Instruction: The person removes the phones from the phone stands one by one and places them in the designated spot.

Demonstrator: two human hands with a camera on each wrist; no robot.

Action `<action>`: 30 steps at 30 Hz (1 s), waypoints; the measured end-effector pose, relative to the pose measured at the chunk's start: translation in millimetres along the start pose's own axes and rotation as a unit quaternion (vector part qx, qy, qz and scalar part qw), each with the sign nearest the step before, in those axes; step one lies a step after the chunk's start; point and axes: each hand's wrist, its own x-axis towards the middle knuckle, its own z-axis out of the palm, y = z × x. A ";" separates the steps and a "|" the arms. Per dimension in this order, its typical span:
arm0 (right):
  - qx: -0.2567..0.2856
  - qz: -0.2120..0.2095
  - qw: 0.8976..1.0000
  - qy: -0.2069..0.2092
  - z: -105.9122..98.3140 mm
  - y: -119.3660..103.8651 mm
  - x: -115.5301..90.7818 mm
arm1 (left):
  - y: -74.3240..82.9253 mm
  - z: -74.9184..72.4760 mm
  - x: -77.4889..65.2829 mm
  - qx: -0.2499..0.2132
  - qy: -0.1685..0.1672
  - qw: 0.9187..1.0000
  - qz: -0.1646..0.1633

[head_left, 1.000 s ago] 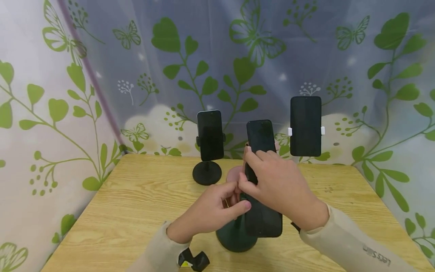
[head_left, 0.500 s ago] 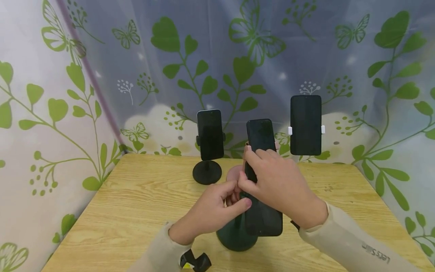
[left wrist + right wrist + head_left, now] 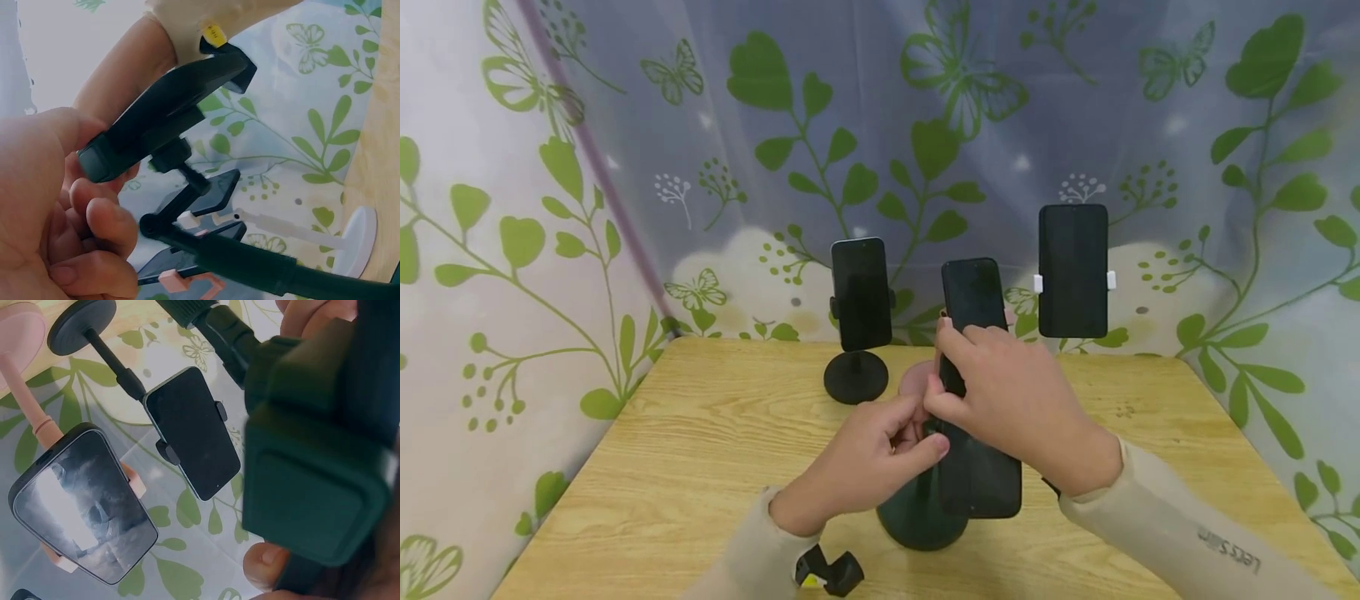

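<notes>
A black phone [image 3: 981, 475] sits in the clamp of a dark green phone holder [image 3: 922, 517] at the front of the table. My right hand [image 3: 1018, 392] lies across the phone's upper part and grips it, index finger and thumb at its left edge. My left hand [image 3: 868, 454] is at the same edge, lower down, its thumb toward the phone and its other fingers curled by the holder's clamp [image 3: 100, 159]. In the right wrist view the green clamp pad [image 3: 312, 487] fills the foreground. Part of the phone is hidden under my right hand.
Behind stand a phone [image 3: 861, 292] on a round black base [image 3: 856, 377], a phone [image 3: 973, 292] in a pink holder [image 3: 40, 428] and a phone [image 3: 1073, 271] with white clamp arms. The wooden table [image 3: 722, 433] meets a leaf-patterned curtain [image 3: 820, 150].
The head view has shifted slightly. Both hands keep nearly the same places at the front phone and its green holder.
</notes>
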 end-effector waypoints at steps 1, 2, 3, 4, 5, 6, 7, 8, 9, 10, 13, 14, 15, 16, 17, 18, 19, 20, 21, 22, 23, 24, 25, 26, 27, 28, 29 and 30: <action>0.001 0.000 1.000 -0.003 -0.5 0.2 0.6 | 0.3 -1.5 -0.3 0.001 -0.001 1.000 0.003; 0.002 0.000 1.000 -0.006 -1.0 0.3 1.1 | 0.4 -3.1 -0.4 0.002 -0.004 1.000 0.005; 0.003 0.001 1.000 -0.009 -1.7 0.3 1.3 | 0.4 -4.6 -0.5 0.003 -0.006 1.000 0.007; 0.004 0.002 1.000 -0.013 -2.6 0.1 1.2 | 0.0 -5.7 -0.6 0.003 -0.011 1.000 0.006; 0.005 0.003 1.000 -0.017 -3.4 -0.2 1.0 | -0.1 -6.6 -0.7 0.000 -0.015 1.000 0.004; 0.007 0.005 1.000 -0.020 -4.1 -0.5 0.7 | -0.3 -7.3 -0.7 0.000 -0.019 1.000 0.004; 0.010 0.007 1.000 -0.023 -4.8 -0.8 0.2 | -0.5 -8.0 -0.7 0.000 -0.024 1.000 0.003; 0.011 0.007 1.000 -0.025 -5.3 -1.1 -0.3 | -0.6 -8.5 -0.8 -0.001 -0.027 1.000 0.002; 0.012 0.007 1.000 -0.026 -5.8 -1.4 -0.8 | -0.9 -9.1 -0.8 -0.001 -0.030 1.000 0.001; 0.013 0.008 1.000 -0.027 -6.1 -1.7 -1.2 | -0.8 -9.6 -0.9 -0.002 -0.034 0.999 0.000; 0.016 0.007 0.999 -0.026 -6.5 -2.0 -1.8 | -0.5 -10.9 -0.9 -0.001 -0.041 0.999 0.000; 0.017 0.007 1.000 -0.026 -6.4 -2.0 -1.8 | -0.4 -11.3 -0.8 -0.001 -0.042 0.999 0.000; 0.019 0.006 0.999 -0.026 -6.7 -2.0 -2.0 | -0.3 -11.6 -0.6 0.000 -0.043 0.999 0.001; 0.022 0.006 0.999 -0.027 -7.1 -2.1 -1.9 | -0.1 -12.0 -0.6 0.001 -0.044 0.999 0.003; 0.024 0.005 0.999 -0.029 -7.6 -2.2 -2.0 | 0.0 -12.5 -0.5 0.000 -0.045 0.999 0.003; 0.026 0.005 0.999 -0.029 -8.0 -2.2 -2.2 | 0.0 -12.8 -0.5 0.000 -0.046 0.999 0.005; 0.027 0.004 0.999 -0.030 -8.6 -2.1 -2.6 | 0.0 -13.0 -0.3 -0.002 -0.048 0.999 0.007; 0.029 0.004 0.999 -0.032 -9.2 -1.9 -2.9 | 0.0 -13.2 -0.3 -0.004 -0.049 0.999 0.008; 0.030 0.004 0.999 -0.033 -10.0 -1.7 -3.6 | 0.1 -13.2 -0.1 -0.007 -0.051 0.999 0.009; 0.029 0.005 0.999 -0.034 -10.5 -1.4 -4.0 | 0.1 -13.2 0.1 -0.009 -0.052 0.999 0.011; 0.028 0.006 0.999 -0.035 -11.1 -1.1 -4.4 | -0.1 -13.1 0.3 -0.011 -0.052 0.998 0.013; 0.028 0.006 0.999 -0.037 -11.4 -0.8 -4.6 | -0.5 -13.0 0.4 -0.010 -0.052 0.998 0.016; 0.030 0.007 0.999 -0.039 -11.8 -0.5 -4.8 | -0.9 -12.8 0.6 -0.010 -0.051 0.998 0.021; 0.032 0.008 0.999 -0.042 -12.1 -0.4 -4.9 | -1.5 -12.6 0.8 -0.010 -0.051 0.998 0.026; 0.034 0.010 0.998 -0.044 -12.5 -0.3 -5.2 | -2.1 -12.3 0.8 -0.011 -0.052 0.998 0.030; 0.038 0.012 0.998 -0.047 -12.8 -0.3 -5.3 | -2.8 -11.9 0.8 -0.011 -0.052 0.998 0.035; 0.041 0.013 0.998 -0.049 -12.9 -0.3 -5.4 | -3.6 -11.6 0.8 -0.013 -0.053 0.998 0.039; 0.044 0.013 0.998 -0.051 -12.8 -0.5 -5.2 | -4.2 -11.5 0.7 -0.014 -0.055 0.998 0.041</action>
